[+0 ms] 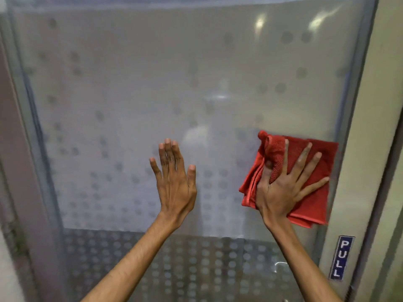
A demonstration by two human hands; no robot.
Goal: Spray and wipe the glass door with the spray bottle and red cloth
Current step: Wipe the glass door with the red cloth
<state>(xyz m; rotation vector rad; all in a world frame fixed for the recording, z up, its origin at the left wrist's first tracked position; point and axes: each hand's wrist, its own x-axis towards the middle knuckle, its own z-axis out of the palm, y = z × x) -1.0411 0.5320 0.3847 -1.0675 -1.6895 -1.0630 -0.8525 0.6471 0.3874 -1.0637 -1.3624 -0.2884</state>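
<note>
The glass door fills the view, frosted with a pattern of grey dots. My right hand presses a folded red cloth flat against the glass near the door's right edge, fingers spread over it. My left hand rests flat on the glass at centre, fingers together, holding nothing. No spray bottle is in view.
A metal door frame runs down the right side, carrying a blue PULL sign. Another frame edge borders the left. The lower glass band is clearer, with denser dots.
</note>
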